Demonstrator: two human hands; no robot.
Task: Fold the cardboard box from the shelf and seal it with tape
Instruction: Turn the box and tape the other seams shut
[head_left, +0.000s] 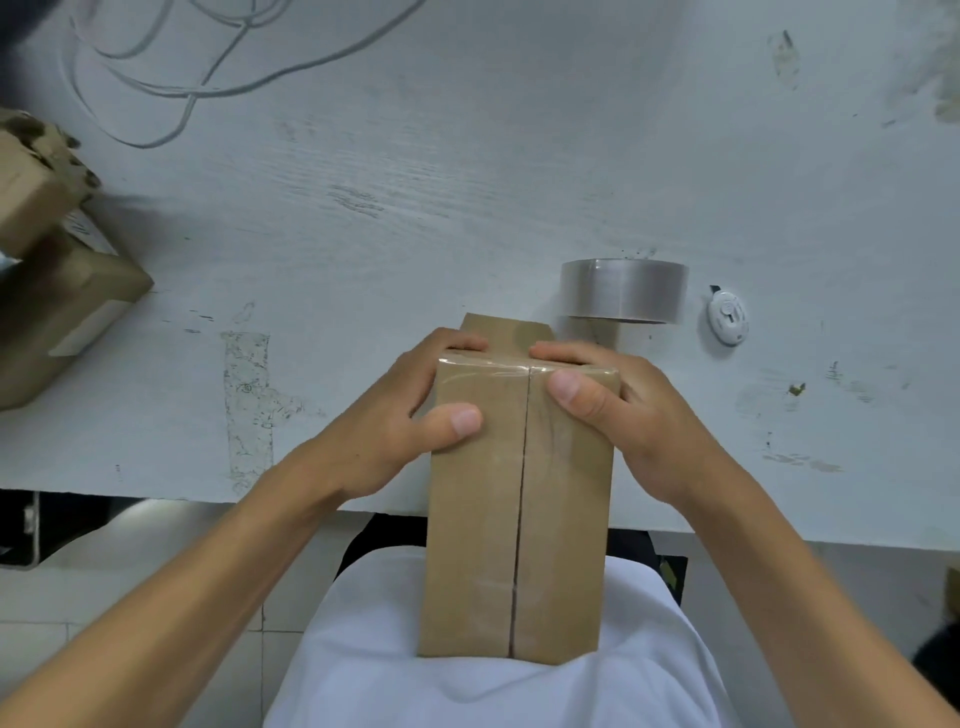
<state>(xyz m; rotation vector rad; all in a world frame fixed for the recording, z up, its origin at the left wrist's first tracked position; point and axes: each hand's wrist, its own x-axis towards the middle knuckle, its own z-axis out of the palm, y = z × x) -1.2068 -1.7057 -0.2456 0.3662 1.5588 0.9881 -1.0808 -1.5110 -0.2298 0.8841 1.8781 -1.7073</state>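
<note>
Here the cardboard box (519, 499) runs lengthwise from 6 to 12 o'clock, its near end against the person's white shirt (467, 675), its far end over the counter (467, 182) edge. Both grips clamp that far end: left hand (410, 415) at 9 o'clock, right hand (618, 410) at 3 o'clock, thumbs on top, fingers curled over the taped edge. The tape roll (623, 291) stands at 1 o'clock, nearer the right hand.

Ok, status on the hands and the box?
Both hands, left and right, gripping cardboard box at far end. Tape over seam there. Tape roll beside, nothing blocking.
</note>
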